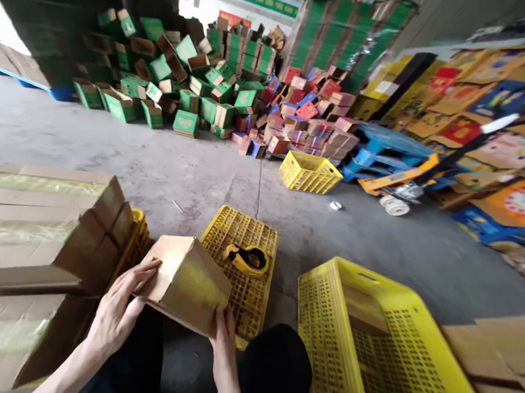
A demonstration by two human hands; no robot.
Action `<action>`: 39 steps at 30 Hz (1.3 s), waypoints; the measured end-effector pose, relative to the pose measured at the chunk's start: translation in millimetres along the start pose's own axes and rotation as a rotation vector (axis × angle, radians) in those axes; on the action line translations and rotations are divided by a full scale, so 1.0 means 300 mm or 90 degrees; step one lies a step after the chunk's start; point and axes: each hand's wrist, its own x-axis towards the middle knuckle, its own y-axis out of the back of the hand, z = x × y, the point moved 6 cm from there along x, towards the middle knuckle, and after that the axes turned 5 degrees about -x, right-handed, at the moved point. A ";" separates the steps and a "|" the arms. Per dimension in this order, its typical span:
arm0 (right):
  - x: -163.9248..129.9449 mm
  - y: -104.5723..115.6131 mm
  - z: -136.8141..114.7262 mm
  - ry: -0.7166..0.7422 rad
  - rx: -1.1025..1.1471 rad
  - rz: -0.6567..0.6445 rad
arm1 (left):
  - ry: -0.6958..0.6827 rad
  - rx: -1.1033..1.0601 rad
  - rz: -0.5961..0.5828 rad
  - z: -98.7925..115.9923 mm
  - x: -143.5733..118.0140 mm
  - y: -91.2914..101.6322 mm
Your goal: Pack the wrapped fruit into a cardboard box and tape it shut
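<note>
A brown cardboard box (198, 285) is held tilted above my knees, with shiny tape over its edge. My left hand (120, 303) lies along its left end, fingers pressed to the cardboard. At its lower right corner, my right hand (224, 339) grips the box with the thumb on the near side; some fingers are hidden. Just beyond the box, a yellow and black tape dispenser (246, 260) rests on an upturned yellow crate (224, 221).
Taped cardboard boxes (28, 226) are stacked at my left. To the right stands a yellow crate (325, 322) with a box inside, beside flat cardboard (500, 354). Farther off are a small yellow crate (310, 173), green boxes (186, 123), blue pallets (385, 142) and a pallet jack (404, 180).
</note>
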 end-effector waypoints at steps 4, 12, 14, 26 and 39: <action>0.036 0.068 -0.020 -0.078 -0.032 0.016 | 0.115 -0.011 -0.008 -0.013 -0.060 -0.042; 0.100 0.327 -0.144 0.147 -0.407 0.152 | 0.239 -0.190 -0.079 -0.169 -0.178 -0.350; 0.097 0.311 -0.141 0.239 -0.485 0.157 | 0.233 -0.171 -0.082 -0.201 -0.205 -0.378; 0.036 0.188 -0.176 0.509 -0.871 0.195 | 0.031 0.068 -0.104 -0.117 -0.173 -0.341; 0.000 0.050 -0.226 0.616 -0.887 0.135 | -0.120 0.233 -0.184 0.005 -0.068 -0.447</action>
